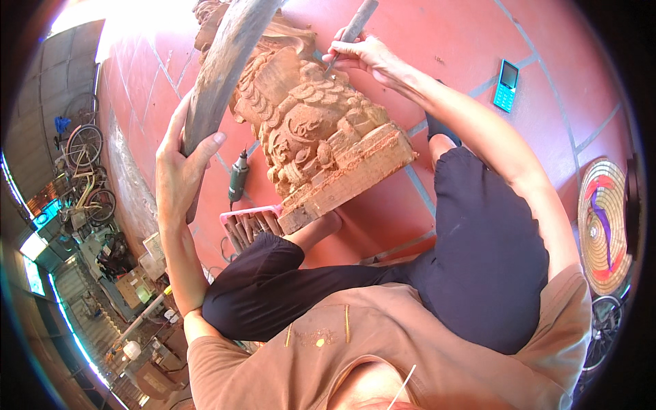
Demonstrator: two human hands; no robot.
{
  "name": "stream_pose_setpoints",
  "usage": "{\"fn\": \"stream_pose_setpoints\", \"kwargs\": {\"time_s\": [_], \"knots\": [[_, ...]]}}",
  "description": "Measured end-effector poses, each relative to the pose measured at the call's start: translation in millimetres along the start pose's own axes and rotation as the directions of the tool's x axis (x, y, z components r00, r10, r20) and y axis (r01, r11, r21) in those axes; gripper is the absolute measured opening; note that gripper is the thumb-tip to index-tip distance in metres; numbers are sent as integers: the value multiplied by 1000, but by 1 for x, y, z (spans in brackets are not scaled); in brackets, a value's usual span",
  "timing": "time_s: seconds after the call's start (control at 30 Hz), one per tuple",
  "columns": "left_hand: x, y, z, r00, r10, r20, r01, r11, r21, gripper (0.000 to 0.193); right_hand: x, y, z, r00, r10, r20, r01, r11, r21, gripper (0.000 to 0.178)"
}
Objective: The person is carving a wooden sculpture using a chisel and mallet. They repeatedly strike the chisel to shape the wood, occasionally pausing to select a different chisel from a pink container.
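A carved wooden sculpture (pixel 301 116), reddish brown and full of relief, lies on the floor before my crossed legs, its flat base turned toward me. My right hand (pixel 365 58) pinches a chisel (pixel 358 22) by its handle, the thin blade slanting down to the carving's right edge. I cannot tell whether the tip touches the wood. My left hand (pixel 184 157) is wrapped round a thick, worn wooden club (pixel 225 68), raised over the left side of the carving and hiding part of it.
A green rotary tool (pixel 238 179) lies left of the carving, beside a pink-rimmed tray (pixel 251 210) of chisels. A keypad phone (pixel 506 85) rests on the red tiles at right. Far right is a woven hat (pixel 603 225); bicycles (pixel 85 145) stand at left.
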State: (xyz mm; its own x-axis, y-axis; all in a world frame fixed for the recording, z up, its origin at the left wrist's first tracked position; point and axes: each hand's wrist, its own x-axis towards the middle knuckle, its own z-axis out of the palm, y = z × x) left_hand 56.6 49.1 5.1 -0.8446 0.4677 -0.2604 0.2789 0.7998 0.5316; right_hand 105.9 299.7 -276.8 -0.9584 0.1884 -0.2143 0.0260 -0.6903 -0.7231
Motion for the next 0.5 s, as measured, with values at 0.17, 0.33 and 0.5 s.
{"fn": "stream_pose_setpoints", "kwargs": {"time_s": [0.17, 0.33, 0.5], "knots": [[-13, -20, -5, 999, -36, -8, 36, 998, -56, 69, -22, 6, -6, 997, 38, 61, -47, 989, 143, 15], [-24, -37, -8, 997, -73, 16, 74, 996, -47, 70, -29, -7, -10, 993, 57, 106, -53, 998, -39, 15], [-40, -75, -5, 987, -121, 108, 129, 990, -62, 69, -30, -11, -39, 991, 111, -73, -123, 975, -187, 19]]}}
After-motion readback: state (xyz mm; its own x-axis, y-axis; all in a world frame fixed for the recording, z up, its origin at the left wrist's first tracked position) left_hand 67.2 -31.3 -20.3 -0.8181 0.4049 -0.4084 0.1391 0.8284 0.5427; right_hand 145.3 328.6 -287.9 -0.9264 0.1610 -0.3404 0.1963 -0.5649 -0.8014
